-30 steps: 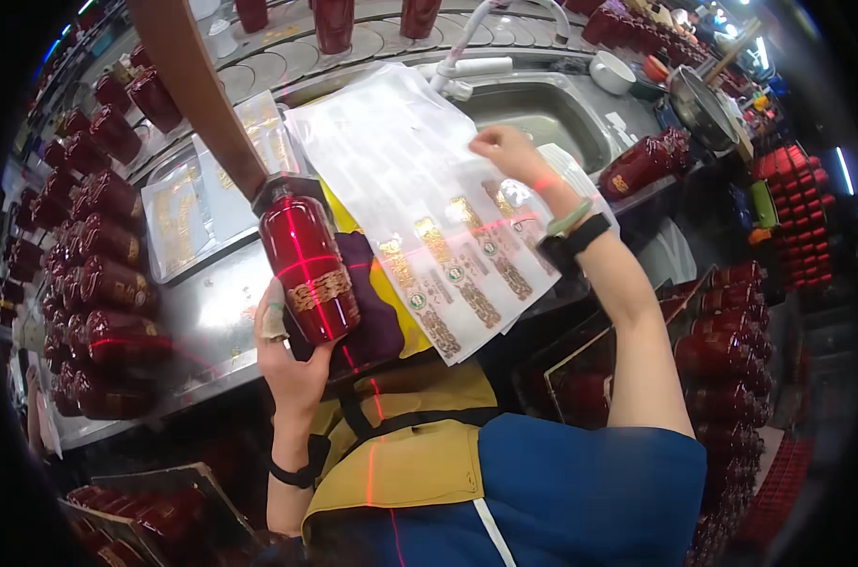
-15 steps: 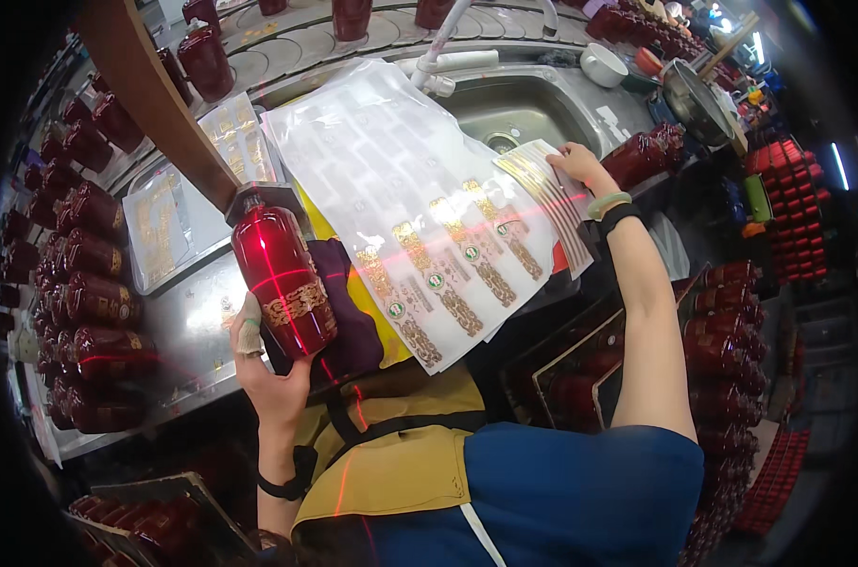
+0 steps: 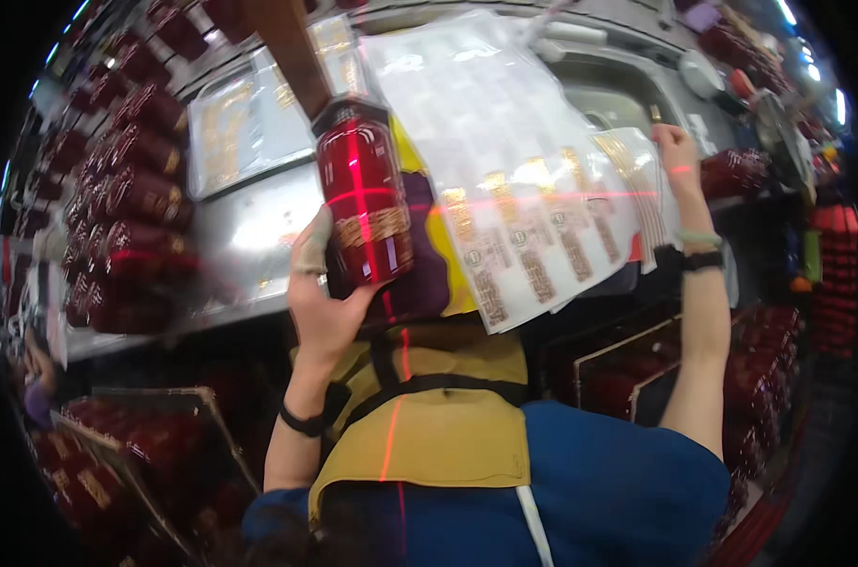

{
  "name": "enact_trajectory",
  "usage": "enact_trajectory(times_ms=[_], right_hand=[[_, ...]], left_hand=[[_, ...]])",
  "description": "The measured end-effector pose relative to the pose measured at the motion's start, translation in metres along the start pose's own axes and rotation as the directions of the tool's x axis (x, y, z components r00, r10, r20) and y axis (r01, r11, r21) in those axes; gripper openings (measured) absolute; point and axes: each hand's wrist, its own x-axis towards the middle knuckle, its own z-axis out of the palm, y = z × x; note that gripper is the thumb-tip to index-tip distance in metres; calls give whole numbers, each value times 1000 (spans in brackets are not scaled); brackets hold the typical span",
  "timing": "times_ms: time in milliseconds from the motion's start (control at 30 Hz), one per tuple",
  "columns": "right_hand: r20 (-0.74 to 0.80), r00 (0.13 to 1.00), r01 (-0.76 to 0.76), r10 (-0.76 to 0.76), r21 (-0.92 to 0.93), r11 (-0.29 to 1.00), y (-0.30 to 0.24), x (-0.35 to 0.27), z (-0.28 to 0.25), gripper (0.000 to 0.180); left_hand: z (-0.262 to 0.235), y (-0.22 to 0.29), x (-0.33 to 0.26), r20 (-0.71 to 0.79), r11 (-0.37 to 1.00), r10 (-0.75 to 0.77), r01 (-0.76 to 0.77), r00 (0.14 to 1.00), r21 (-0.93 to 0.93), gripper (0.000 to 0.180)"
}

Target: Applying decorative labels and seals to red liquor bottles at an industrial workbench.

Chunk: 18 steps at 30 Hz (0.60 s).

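A red bottle (image 3: 368, 180) with a band of gold pattern lay tilted left of centre in the upper half of the frame, its top end against a dark holder (image 3: 351, 111) at the foot of a brown beam (image 3: 292, 52). The left hand (image 3: 325, 293) cupped its lower end, thumb under the base and fingers, one in a pale cover, along the left side. At the upper right, the right hand (image 3: 677, 156) was pressed together at the fingertips, pinching a small golden strip (image 3: 656, 113), blurred. Just beside it lay a striped sheet (image 3: 644, 194), overlapping a large white sheet (image 3: 467, 104) with gold and brown labels along its lower part, right of the bottle. Between bottle and white sheet showed a purple cloth (image 3: 431, 260) and a yellow sheet (image 3: 459, 283). A sink (image 3: 604, 90) stood at the upper right, a tray (image 3: 259, 176) of gold pieces at the upper left. More red bottles (image 3: 131, 194) crowded the left side; a yellow apron (image 3: 429, 435) filled the lower middle.
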Motion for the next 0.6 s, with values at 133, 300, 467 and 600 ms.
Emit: enact_trajectory(times_ms=[133, 300, 467, 600], right_hand=[[158, 987, -2, -27, 177, 984, -116, -93, 1, 22], [350, 914, 90, -204, 316, 945, -163, -175, 27, 15], [451, 848, 170, -279, 268, 948, -207, -224, 63, 10], [512, 765, 141, -390, 459, 877, -237, -254, 85, 10]], left_hand=[[-1, 0, -5, -36, 999, 21, -20, 999, 35, 88], [2, -2, -7, -19, 1000, -25, 25, 1000, -17, 82], [-1, -2, -11, -14, 999, -33, 33, 999, 39, 84], [-5, 4, -8, 56, 998, -62, 63, 996, -12, 89]])
